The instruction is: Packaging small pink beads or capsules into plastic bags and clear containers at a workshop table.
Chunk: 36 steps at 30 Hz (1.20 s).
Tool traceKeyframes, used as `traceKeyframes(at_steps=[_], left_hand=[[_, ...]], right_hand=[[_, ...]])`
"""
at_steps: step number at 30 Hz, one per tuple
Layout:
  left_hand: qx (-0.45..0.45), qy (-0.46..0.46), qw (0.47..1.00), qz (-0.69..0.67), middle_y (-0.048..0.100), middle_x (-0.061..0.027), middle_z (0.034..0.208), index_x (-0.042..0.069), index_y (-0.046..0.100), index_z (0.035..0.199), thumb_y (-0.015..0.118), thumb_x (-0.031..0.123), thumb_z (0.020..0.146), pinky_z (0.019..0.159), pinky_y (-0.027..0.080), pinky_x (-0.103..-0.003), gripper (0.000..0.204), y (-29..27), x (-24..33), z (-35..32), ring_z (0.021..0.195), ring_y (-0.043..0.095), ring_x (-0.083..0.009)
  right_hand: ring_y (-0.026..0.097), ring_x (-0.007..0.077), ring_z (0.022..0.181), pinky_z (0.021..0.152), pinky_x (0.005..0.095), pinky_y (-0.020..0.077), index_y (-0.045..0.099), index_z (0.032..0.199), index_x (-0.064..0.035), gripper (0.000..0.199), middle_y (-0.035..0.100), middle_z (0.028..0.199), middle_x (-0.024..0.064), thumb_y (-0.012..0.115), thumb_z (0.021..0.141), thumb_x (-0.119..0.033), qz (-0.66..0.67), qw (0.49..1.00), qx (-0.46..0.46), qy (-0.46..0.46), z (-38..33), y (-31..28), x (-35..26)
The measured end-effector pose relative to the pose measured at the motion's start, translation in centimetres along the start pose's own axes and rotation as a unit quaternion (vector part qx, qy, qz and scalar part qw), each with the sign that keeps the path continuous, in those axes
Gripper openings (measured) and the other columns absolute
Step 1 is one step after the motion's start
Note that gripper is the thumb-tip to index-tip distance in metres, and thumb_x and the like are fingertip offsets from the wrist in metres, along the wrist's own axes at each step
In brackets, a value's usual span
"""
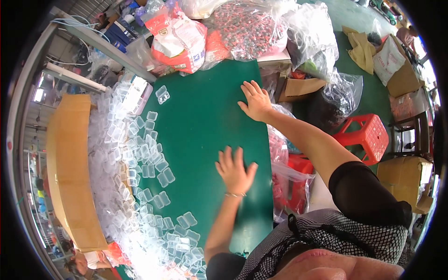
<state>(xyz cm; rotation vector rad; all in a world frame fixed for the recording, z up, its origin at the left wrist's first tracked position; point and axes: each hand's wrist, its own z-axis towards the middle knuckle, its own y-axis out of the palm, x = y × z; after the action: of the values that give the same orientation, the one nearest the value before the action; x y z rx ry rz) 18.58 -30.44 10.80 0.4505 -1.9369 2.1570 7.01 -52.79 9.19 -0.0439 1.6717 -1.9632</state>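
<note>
Here, the left hand (235, 175) and right hand (257, 101) spread open over a green table (200, 121); a red-white bag (173, 42) bears lettering.

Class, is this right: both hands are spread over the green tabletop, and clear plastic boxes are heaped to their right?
Not quite: the head view shows the clear plastic boxes heaped to their left. The left hand and right hand are indeed spread over the green tabletop.
</note>
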Motion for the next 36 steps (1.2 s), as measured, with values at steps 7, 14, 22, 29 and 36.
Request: traceKeyframes(at_steps=[7, 14, 22, 29, 36], left_hand=[[0.004, 0.011, 0.997, 0.077, 0.030, -0.0160, 0.138, 0.013, 0.042, 0.130, 0.054, 0.055, 0.076, 0.098, 0.019, -0.063, 0.069, 0.5, 5.5, -4.1, 0.127, 0.023, -0.0444], [0.063, 0.021, 0.993, 0.102, 0.033, -0.0116, 0.137, 0.018, 0.044, 0.128, 0.054, 0.052, 0.078, 0.098, 0.022, -0.061, 0.062, 1.7, 4.4, -4.2, 0.126, 0.026, -0.0417], [0.067, 0.017, 0.992, 0.101, 0.033, -0.0120, 0.136, 0.018, 0.045, 0.126, 0.056, 0.052, 0.076, 0.097, 0.022, -0.063, 0.061, 2.0, 3.9, -5.3, 0.126, 0.027, -0.0425], [0.068, 0.023, 0.996, 0.051, 0.035, -0.0151, 0.136, 0.015, 0.045, 0.127, 0.051, 0.050, 0.081, 0.097, 0.022, -0.063, 0.058, 1.9, 4.3, -5.4, 0.126, 0.027, -0.0427], [0.049, 0.012, 0.999, 0.004, 0.033, -0.0135, 0.137, 0.015, 0.044, 0.127, 0.054, 0.046, 0.080, 0.099, 0.021, -0.060, 0.057, 0.6, 3.2, -5.4, 0.127, 0.027, -0.0409]], right_hand=[[0.020, 0.0257, 0.133, 0.098, 0.0533, 0.0291, 0.036, 0.132, -0.0080, 0.058, 0.028, 0.142, 0.0051, 0.048, 0.085, -0.040, -0.023, 0.999, -0.038, -0.008, -2.7, -0.4, 1.4], [0.042, 0.0318, 0.117, 0.093, 0.0531, 0.0344, 0.039, 0.128, -0.0108, 0.052, 0.043, 0.128, 0.0117, 0.050, 0.083, -0.033, 0.156, 0.968, -0.192, 0.050, -23.7, -0.9, 6.3], [0.032, 0.0321, 0.126, 0.095, 0.0499, 0.0365, 0.036, 0.132, -0.0176, 0.070, 0.031, 0.137, 0.0151, 0.063, 0.068, -0.015, 0.051, 0.914, -0.320, 0.244, -42.7, -0.5, 7.8], [0.033, 0.0378, 0.124, 0.102, 0.0402, 0.0349, 0.035, 0.131, -0.0077, 0.073, 0.031, 0.135, 0.0209, 0.063, 0.064, -0.009, 0.153, 0.906, -0.291, 0.266, -44.9, 3.1, 7.9], [0.038, 0.0377, 0.120, 0.100, 0.0394, 0.0361, 0.038, 0.130, -0.0068, 0.065, 0.035, 0.132, 0.0222, 0.063, 0.070, -0.015, 0.078, 0.921, -0.257, 0.282, -42.4, 0.3, 6.5]])
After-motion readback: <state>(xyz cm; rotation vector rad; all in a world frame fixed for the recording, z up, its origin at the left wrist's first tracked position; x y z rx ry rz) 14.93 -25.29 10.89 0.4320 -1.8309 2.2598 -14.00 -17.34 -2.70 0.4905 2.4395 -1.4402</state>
